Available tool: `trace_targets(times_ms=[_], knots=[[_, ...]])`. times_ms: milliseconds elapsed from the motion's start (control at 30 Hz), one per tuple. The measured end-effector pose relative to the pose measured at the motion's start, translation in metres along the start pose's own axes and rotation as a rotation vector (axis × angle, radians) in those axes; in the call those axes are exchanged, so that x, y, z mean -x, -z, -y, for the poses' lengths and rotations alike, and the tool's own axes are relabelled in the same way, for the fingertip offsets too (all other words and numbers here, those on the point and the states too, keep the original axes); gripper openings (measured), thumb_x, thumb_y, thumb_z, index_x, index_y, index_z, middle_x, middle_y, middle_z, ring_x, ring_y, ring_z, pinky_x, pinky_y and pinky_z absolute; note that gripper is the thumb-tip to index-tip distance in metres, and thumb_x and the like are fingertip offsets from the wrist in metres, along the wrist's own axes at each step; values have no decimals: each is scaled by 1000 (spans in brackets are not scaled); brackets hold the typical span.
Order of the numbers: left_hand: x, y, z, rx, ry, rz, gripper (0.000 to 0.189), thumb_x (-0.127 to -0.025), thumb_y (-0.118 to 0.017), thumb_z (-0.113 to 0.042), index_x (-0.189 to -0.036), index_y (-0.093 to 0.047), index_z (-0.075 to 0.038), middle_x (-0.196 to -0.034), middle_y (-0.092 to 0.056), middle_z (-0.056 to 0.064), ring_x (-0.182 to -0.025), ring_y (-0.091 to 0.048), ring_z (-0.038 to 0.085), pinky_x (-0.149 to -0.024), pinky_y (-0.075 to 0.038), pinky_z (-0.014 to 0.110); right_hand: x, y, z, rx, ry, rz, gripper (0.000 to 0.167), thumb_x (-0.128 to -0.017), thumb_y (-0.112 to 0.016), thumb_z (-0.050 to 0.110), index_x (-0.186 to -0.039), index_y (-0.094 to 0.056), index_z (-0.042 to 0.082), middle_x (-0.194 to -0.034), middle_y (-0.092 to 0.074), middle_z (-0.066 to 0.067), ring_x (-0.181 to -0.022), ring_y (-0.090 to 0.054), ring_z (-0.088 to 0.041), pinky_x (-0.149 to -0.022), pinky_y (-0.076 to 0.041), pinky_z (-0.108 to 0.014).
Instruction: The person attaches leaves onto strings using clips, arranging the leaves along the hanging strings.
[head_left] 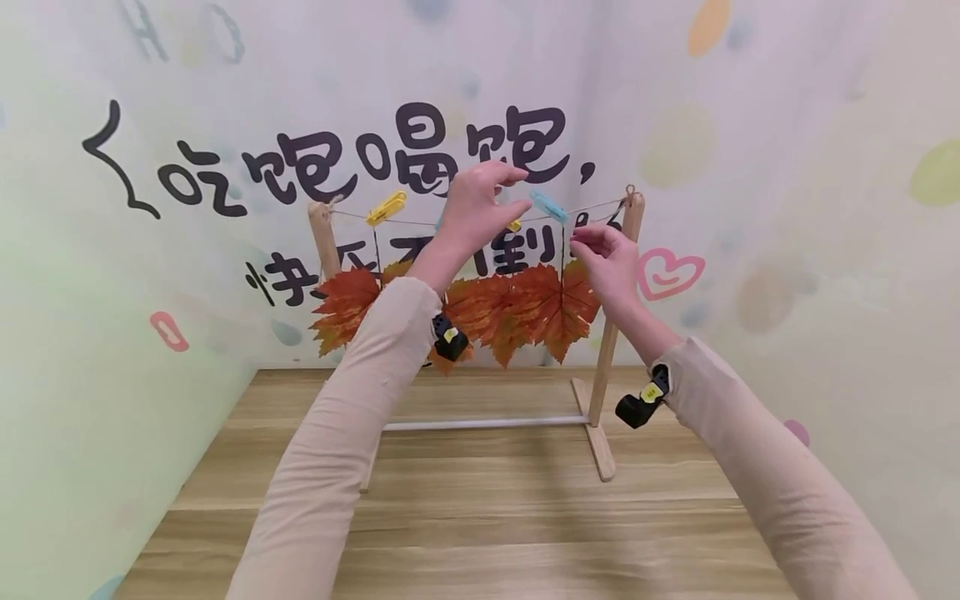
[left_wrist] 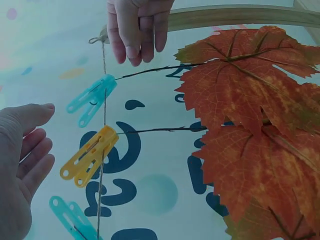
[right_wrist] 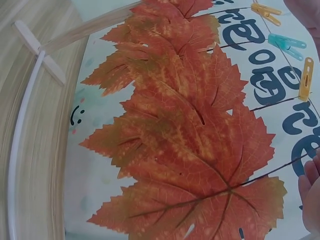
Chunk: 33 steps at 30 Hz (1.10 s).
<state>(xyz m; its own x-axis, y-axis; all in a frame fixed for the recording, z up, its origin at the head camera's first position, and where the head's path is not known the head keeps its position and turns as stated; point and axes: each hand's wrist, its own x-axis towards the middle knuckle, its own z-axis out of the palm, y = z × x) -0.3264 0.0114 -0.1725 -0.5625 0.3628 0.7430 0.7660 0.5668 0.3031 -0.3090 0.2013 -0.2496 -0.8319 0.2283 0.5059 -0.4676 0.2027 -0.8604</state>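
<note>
Orange-red artificial maple leaves (head_left: 562, 308) hang by dark stems from clothespins on a thin string (head_left: 420, 222). My left hand (head_left: 480, 208) is raised just left of the right-hand blue clothespin (head_left: 549, 207), thumb and fingers apart around nothing. In the left wrist view, that blue clothespin (left_wrist: 92, 100) clips a leaf stem (left_wrist: 155, 70) to the string, beside a yellow clothespin (left_wrist: 90, 155). My right hand (head_left: 611, 267) is near this stem in the head view; the left wrist view shows its fingers (left_wrist: 161, 32) extended loosely, holding nothing.
The string runs between two wooden posts (head_left: 618, 333), joined low down by a white rod (head_left: 487, 423). The stand's wooden foot (head_left: 596, 442) rests on a wood-grain table (head_left: 480, 525). Behind is a wall (head_left: 787, 167) with black lettering. A camera (head_left: 641, 404) is strapped to my right wrist.
</note>
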Motion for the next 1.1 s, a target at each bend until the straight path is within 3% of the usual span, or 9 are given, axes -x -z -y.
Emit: trace_targets(times_ms=[267, 467, 600, 833, 967, 1100], knots=[[16, 10, 8, 97, -3, -46, 25, -80, -67, -10, -103, -66, -1, -101, -66, 10, -93, -60, 18, -81, -49, 19, 8, 11, -2, 1, -2, 25, 16, -83, -63, 4, -99, -63, 1, -94, -65, -11, -78, -59, -5, -72, -48, -12], [33, 13, 13, 125, -41, -23, 22, -78, -68, -6, -99, -66, 1, -99, -66, 11, -91, -60, 20, -78, -51, 24, 17, 20, -9, 53, 24, 64, 25, -83, -63, 4, -105, -59, -8, -84, -62, 8, -75, -58, -3, -66, -47, -12], [42, 14, 16, 108, -56, 7, 23, -78, -69, -6, -100, -66, 1, -98, -66, 11, -91, -60, 20, -77, -52, 25, 23, 26, -14, 73, 20, 88, 29, -84, -63, 6, -107, -57, -10, -83, -60, 12, -76, -58, -2, -66, -48, -12], [64, 8, 26, 125, -38, 22, 24, -78, -70, -6, -100, -67, 0, -99, -66, 11, -90, -61, 20, -76, -52, 25, 33, 34, -31, 55, 12, 104, 30, -83, -64, 5, -106, -55, -13, -84, -61, 13, -76, -58, 0, -68, -47, -10], [82, 0, 34, 145, -42, 20, 23, -76, -71, -5, -98, -67, 1, -96, -67, 12, -87, -62, 22, -74, -53, 28, 41, 38, -45, 52, 0, 118, 31, -83, -65, 5, -106, -55, -13, -81, -61, 15, -74, -58, 0, -68, -47, -10], [102, -6, 43, 155, -2, 37, 24, -76, -71, -6, -99, -67, 1, -96, -67, 12, -86, -62, 24, -71, -54, 34, 51, 41, -58, 67, -12, 138, 31, -83, -65, 6, -105, -56, -12, -81, -62, 12, -73, -58, 0, -68, -48, -10]])
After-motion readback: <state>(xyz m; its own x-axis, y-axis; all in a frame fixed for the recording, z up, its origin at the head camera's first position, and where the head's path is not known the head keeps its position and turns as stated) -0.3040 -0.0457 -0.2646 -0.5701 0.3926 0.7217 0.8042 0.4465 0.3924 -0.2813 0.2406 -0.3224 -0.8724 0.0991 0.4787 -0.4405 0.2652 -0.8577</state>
